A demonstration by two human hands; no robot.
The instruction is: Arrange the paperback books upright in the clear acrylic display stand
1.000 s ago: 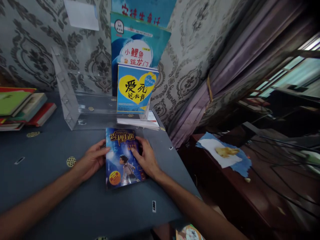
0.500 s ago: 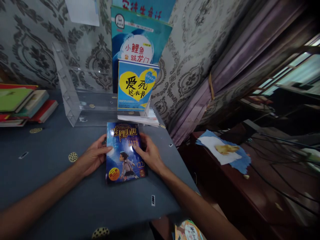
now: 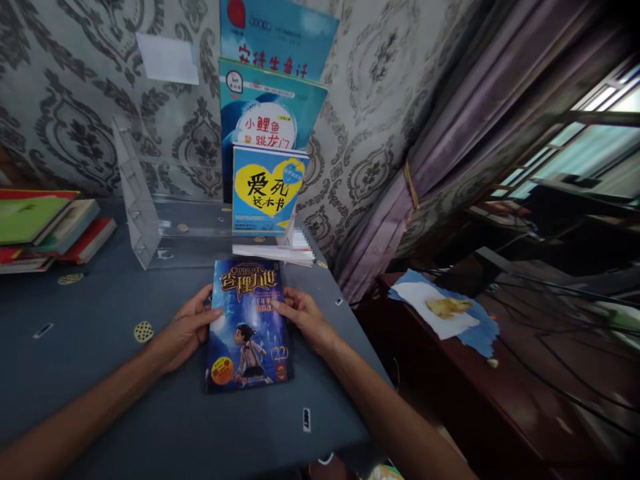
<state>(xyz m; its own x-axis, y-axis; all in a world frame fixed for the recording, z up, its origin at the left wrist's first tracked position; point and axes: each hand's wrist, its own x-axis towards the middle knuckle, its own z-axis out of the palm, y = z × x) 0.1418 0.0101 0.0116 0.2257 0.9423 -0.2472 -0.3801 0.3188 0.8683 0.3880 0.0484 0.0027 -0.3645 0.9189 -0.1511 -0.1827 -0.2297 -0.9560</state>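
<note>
Between my hands is a blue paperback book [image 3: 250, 327], its cover facing up, with a cartoon figure and gold lettering. My left hand [image 3: 187, 327] is closed on its left edge, thumb on the cover. My right hand [image 3: 305, 317] pinches the right edge, thumb also on the cover. Just beyond the book stands a clear acrylic rack [image 3: 137, 220]. On the rack's right side lean a blue book with a yellow heart [image 3: 267, 190], a teal book [image 3: 270, 100] behind it and a taller blue book [image 3: 280, 33] at the back.
A pile of books [image 3: 50, 227] lies at the left on the grey table [image 3: 125, 413]. White papers or a thin book [image 3: 270, 252] lie at the rack's foot. To the right, a dark red surface [image 3: 450, 387] bears a blue-and-white cloth [image 3: 435, 307] and cables. A tied curtain [image 3: 400, 200] hangs behind.
The view has tilted upward, so the rack and its books sit lower in the picture. Both hands still hold the blue paperback, whose cover now shows more fully.
</note>
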